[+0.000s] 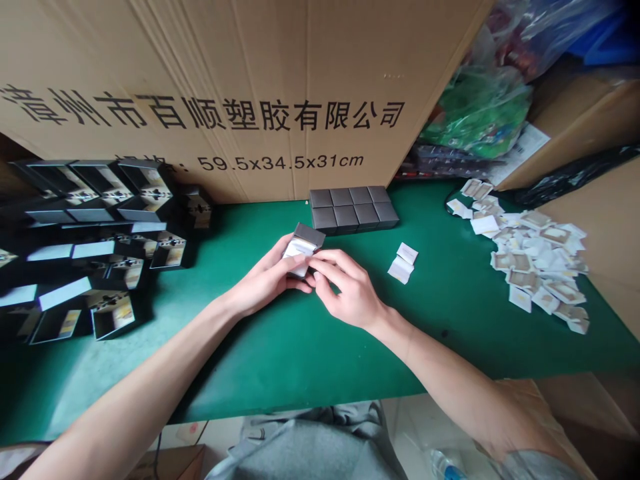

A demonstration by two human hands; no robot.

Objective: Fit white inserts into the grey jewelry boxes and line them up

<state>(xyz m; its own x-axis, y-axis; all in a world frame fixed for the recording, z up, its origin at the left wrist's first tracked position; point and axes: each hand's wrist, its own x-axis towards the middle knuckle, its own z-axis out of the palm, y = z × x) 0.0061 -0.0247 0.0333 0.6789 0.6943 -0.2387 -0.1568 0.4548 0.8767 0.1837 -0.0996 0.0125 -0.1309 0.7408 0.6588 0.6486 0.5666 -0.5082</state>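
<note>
In the middle of the table, my left hand is wrapped round a small dark box with its lid tipped up. A white padded insert shows at the box's opening, under my left thumb. My right hand has its fingers closed at the box's right edge; the fingertips are partly hidden there. Just beyond my hands sits a block of several shut dark boxes in two rows. To the right of my right hand lies a single folded white insert.
Stacked open black boxes fill the left side of the green table. A heap of white inserts lies at the right. A large printed carton stands along the back, with plastic bags beyond its right edge.
</note>
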